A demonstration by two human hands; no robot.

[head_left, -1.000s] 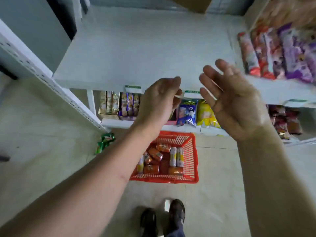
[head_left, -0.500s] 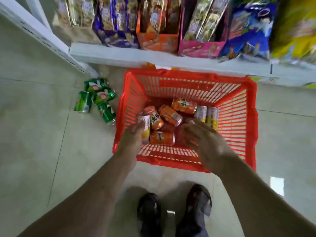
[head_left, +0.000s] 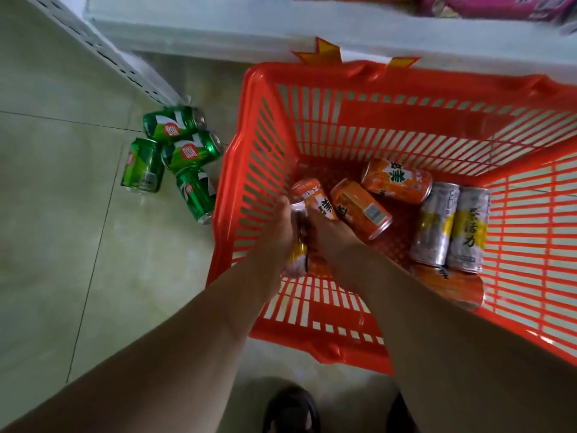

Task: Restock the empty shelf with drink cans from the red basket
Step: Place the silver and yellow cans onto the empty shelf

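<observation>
The red basket [head_left: 231, 170] stands on the floor against the bottom shelf. Inside lie several orange cans [head_left: 362, 207] and two silver-and-yellow cans [head_left: 449, 229]. Both my hands reach into its near left corner. My left hand [head_left: 278, 235] grips a silver-and-yellow can [head_left: 298, 254] lying along the basket's left wall. My right hand [head_left: 334, 242] is pressed right beside it, curled over an orange can [head_left: 313, 198] whose far end sticks out beyond my fingers. The fingertips of both hands are hidden. The empty shelf is out of view.
Several green cans [head_left: 184, 151] lie on the tiled floor just left of the basket, by the white shelf upright [head_left: 103, 48]. The bottom shelf edge [head_left: 218, 29] runs across the top, with snack packs [head_left: 499, 4] above it. My dark shoes [head_left: 292, 410] are below.
My view dropped from the empty shelf to the basket. Both hands went down into it; the right hand shifted left beside the left hand, and both have closed on cans.
</observation>
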